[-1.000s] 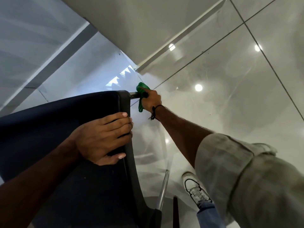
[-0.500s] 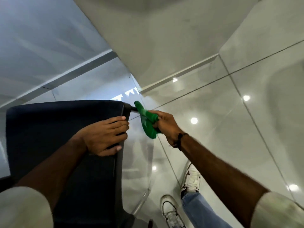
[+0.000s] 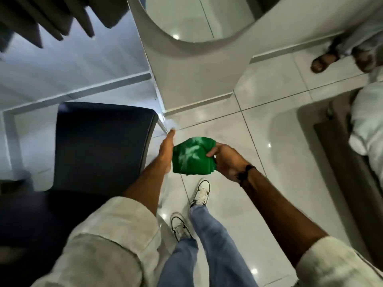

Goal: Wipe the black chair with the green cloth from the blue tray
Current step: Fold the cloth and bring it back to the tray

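Note:
The black chair (image 3: 99, 146) stands at the left, seen from above, with its backrest top toward me. I hold the green cloth (image 3: 192, 156) in front of me, to the right of the chair and above the floor tiles. My right hand (image 3: 227, 160) grips the cloth's right side. My left hand (image 3: 166, 150) lies with straight fingers against the cloth's left edge, off the chair; its thumb is hidden, so I cannot tell whether it grips. The blue tray is not in view.
A white pillar (image 3: 196, 75) rises just beyond the chair. Another person's sandalled feet (image 3: 323, 61) are at the top right, and dark furniture (image 3: 352, 162) lines the right edge. My white sneakers (image 3: 201, 191) stand on glossy tiles below the cloth.
My view has swung up and back from the chair. My left hand has left the backrest and come to the cloth. My right hand has pulled the cloth away from the chair's corner.

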### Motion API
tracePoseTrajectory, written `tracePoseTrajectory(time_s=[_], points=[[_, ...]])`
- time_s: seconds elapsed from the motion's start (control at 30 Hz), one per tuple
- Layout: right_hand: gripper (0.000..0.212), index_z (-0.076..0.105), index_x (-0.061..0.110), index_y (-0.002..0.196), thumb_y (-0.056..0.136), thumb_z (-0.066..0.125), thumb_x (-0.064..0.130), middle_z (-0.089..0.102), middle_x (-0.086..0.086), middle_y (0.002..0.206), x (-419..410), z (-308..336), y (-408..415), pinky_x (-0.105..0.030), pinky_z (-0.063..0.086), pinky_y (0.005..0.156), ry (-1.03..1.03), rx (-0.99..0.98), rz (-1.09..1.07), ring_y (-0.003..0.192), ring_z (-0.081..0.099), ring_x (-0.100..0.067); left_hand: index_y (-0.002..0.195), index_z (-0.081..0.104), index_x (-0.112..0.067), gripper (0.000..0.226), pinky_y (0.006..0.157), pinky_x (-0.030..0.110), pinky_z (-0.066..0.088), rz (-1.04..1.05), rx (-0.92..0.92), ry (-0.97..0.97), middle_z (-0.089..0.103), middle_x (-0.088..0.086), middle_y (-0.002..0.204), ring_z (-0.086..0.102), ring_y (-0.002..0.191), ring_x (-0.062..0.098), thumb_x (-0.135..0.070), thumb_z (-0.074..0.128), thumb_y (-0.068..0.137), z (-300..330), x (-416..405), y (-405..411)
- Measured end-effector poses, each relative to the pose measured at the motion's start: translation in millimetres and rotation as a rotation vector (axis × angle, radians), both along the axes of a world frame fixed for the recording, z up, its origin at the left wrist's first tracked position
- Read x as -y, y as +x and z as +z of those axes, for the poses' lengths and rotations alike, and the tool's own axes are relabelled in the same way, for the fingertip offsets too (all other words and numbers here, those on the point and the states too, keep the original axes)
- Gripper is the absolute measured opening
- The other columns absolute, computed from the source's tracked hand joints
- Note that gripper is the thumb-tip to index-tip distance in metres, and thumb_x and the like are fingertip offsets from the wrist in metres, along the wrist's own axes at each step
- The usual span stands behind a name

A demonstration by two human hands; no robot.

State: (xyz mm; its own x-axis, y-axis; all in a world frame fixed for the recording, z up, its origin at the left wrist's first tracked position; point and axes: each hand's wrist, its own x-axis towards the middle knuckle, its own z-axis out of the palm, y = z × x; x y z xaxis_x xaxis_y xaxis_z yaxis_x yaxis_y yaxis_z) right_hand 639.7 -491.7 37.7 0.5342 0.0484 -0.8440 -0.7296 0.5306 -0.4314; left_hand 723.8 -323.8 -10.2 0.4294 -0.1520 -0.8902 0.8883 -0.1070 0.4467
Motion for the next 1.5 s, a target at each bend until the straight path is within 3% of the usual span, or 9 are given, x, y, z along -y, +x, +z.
tracePoseTrajectory(time_s=[0.13,0.27,0.4,0.5,0.73,0.93,1.23,1.33,1.5], points=[[0.058,0.060,0.001,0.127,0.075,0.036,-0.008,0.067,-0.020,0.125,1,64,-51,-0.045,0.056,0.093,-0.128,0.006,0.058,0.108,0.065,-0.035,0.126,0.070,-0.007,0.096,0.083,0.048,0.062,0.097,-0.274,-0.455,0.071,0.017,0.127,0.070,0.113,0.034,-0.086,0.054,0.073,45,-39,-70],[0.042,0.065,-0.004,0.118,0.079,0.049,-0.008,0.070,-0.025,0.107,-8,86,-85,-0.050,0.058,0.083,-0.486,-0.046,0.266,0.090,0.067,-0.036,0.126,0.069,-0.007,0.051,0.099,0.049,0.057,0.084,-0.131,-0.244,0.075,0.017,0.117,0.074,0.099,0.030,-0.040,0.072,0.087,57,-61,-129],[0.028,0.077,0.014,0.096,0.070,0.068,0.006,0.077,-0.014,0.096,-32,93,-106,-0.046,0.061,0.081,-0.722,-0.013,0.525,0.091,0.073,-0.032,0.122,0.066,0.007,0.038,0.069,0.036,0.064,0.200,-0.007,-0.085,0.076,0.018,0.095,0.074,0.077,0.028,0.000,0.070,0.085,74,-77,-179],[0.022,0.076,0.025,0.086,0.068,0.071,0.015,0.077,-0.004,0.086,-58,100,-116,-0.042,0.061,0.081,-0.803,0.036,0.635,0.086,0.073,-0.025,0.124,0.063,0.006,0.035,0.074,0.037,0.063,0.334,0.053,-0.068,0.074,0.021,0.104,0.072,0.088,0.031,0.000,0.063,0.090,91,-83,-208],[0.039,0.072,0.007,0.110,0.075,0.066,-0.006,0.072,-0.020,0.112,-120,97,-149,-0.051,0.055,0.094,-0.490,0.228,0.896,0.099,0.069,-0.033,0.130,0.061,-0.010,0.055,0.098,0.048,0.055,0.591,0.056,-0.227,0.067,0.015,0.129,0.067,0.116,0.030,-0.052,0.039,0.102,115,-106,-271],[0.064,0.065,0.011,0.118,0.059,0.089,0.016,0.069,-0.005,0.107,-173,107,-205,-0.039,0.055,0.092,-0.557,0.405,1.207,0.101,0.064,-0.022,0.116,0.064,-0.009,0.047,0.085,0.039,0.060,0.781,0.101,-0.189,0.070,0.014,0.120,0.071,0.107,0.027,-0.043,0.033,0.105,143,-150,-354],[0.042,0.065,-0.003,0.113,0.072,0.059,-0.011,0.068,-0.019,0.097,-290,117,-314,-0.043,0.055,0.076,-0.272,0.196,1.305,0.088,0.064,-0.034,0.121,0.064,-0.006,0.027,0.075,0.032,0.051,1.141,0.144,0.130,0.068,0.017,0.108,0.063,0.092,0.029,-0.007,0.053,0.096,154,-243,-557],[0.043,0.065,0.000,0.113,0.073,0.054,-0.013,0.068,-0.016,0.100,-330,104,-366,-0.038,0.055,0.075,-0.215,0.165,1.425,0.091,0.063,-0.031,0.124,0.061,-0.014,0.027,0.081,0.036,0.055,1.179,0.090,0.015,0.070,0.014,0.112,0.068,0.093,0.031,-0.009,0.048,0.100,139,-251,-625],[0.036,0.066,-0.003,0.106,0.076,0.056,-0.020,0.067,-0.028,0.112,-386,33,-442,-0.049,0.056,0.087,-0.375,0.197,1.487,0.100,0.065,-0.037,0.121,0.064,0.003,0.030,0.076,0.041,0.062,1.374,-0.013,0.172,0.070,0.024,0.102,0.069,0.086,0.036,0.006,0.052,0.094,66,-281,-691]])
